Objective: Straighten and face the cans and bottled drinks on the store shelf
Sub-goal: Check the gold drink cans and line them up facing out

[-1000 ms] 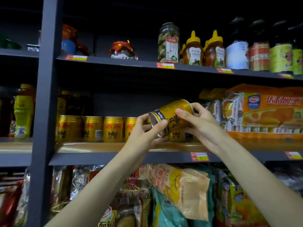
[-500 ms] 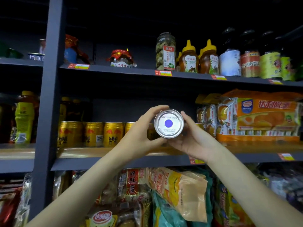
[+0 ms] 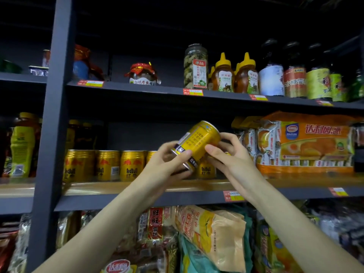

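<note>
Gold can point(image 3: 199, 143) tilted between left hand point(image 3: 167, 164) and right hand point(image 3: 232, 154), both grips grasping it; set down carelessly, it may topple the row of cans point(image 3: 107, 165) on the shelf point(image 3: 137, 189).

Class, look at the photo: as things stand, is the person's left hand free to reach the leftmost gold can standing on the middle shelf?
Probably not yet. The left hand grips the tilted gold can together with the right hand. The path to the leftmost can looks open, with nothing in front of it, once the hand lets go.
</note>
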`<move>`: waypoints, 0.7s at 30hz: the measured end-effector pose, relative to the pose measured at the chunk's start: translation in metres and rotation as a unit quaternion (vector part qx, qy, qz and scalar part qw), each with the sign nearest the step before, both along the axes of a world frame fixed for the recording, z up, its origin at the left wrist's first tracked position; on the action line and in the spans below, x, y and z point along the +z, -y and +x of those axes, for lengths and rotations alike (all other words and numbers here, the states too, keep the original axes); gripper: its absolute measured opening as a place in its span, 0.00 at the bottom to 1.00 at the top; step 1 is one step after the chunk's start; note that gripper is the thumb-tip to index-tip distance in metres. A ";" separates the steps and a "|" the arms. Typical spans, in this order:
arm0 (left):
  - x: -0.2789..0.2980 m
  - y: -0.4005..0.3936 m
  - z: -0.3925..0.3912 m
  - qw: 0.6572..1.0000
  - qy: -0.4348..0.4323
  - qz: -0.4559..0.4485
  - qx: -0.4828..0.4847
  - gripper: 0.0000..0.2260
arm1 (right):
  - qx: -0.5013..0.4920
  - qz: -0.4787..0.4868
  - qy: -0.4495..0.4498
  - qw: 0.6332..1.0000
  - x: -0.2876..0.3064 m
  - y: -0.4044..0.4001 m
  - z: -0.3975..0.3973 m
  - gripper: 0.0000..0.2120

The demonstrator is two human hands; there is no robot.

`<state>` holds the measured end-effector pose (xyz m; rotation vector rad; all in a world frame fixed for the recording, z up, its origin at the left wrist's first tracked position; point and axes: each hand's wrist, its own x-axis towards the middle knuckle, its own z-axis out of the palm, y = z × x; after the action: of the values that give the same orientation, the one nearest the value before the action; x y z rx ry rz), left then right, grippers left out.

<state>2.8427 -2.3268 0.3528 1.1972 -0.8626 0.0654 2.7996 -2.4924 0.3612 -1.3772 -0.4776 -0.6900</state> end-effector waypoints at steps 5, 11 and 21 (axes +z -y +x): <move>0.001 -0.012 0.010 0.894 0.370 0.116 0.224 0.29 | 0.077 0.042 -0.085 0.993 0.005 -0.006 -0.004 0.26; -0.003 -0.010 -0.002 0.997 0.046 0.059 0.015 0.21 | 0.005 0.037 -0.002 0.999 -0.002 -0.008 0.001 0.24; 0.000 -0.014 0.011 0.998 0.055 0.002 0.022 0.27 | -0.029 -0.018 -0.023 0.999 -0.011 -0.003 0.002 0.23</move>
<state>2.8534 -2.3127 0.3530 1.2245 -0.9333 0.1665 2.8012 -2.4890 0.3506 -1.4427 -0.4163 -0.6976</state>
